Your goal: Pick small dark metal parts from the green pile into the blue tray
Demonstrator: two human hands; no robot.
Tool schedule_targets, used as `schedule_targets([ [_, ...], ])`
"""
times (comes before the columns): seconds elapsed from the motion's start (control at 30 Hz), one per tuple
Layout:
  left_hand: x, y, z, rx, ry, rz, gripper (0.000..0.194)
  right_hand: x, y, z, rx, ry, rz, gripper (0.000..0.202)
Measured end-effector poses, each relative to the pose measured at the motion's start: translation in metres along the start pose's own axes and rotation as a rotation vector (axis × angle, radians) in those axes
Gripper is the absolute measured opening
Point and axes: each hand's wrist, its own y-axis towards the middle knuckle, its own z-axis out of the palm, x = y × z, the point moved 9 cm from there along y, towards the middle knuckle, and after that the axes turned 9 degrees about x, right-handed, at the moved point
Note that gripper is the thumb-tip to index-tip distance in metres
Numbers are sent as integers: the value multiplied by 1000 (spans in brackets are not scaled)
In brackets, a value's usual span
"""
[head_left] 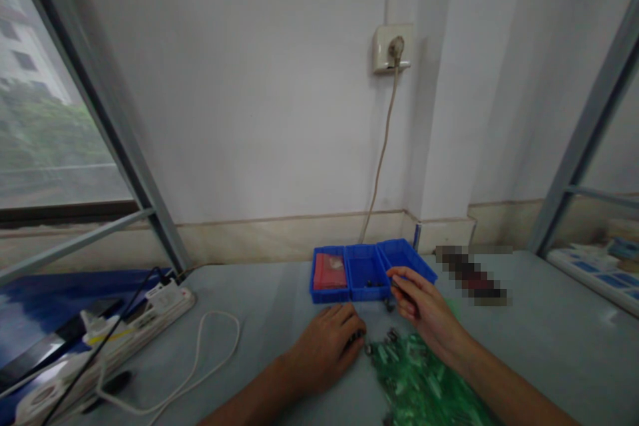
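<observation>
Low on the table rests my left hand [327,348], its fingers curled round small dark pieces too small to name. My right hand [419,306] is at the front edge of the blue bins, fingers pinched together; what they hold is too small to make out. Of the three blue bins, the left one holds a red item [330,271], the middle bin [363,261] has a few small dark parts, and the right bin [402,254] is partly behind my right fingers. A green plastic bag [417,379] with small parts lies under my right forearm.
At the left are a white power strip [54,383], a looped white cable [197,376] and a blue sheet [30,289]. A wall socket [393,48] has a hanging cord. A pixelated patch covers something at the right. Metal posts rise on both sides.
</observation>
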Motion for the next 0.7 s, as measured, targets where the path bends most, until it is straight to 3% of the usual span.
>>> schedule_targets([
  [0.7, -1, 0, 0, 1, 0, -4, 7, 1, -1, 0, -21, -5, 3, 36],
])
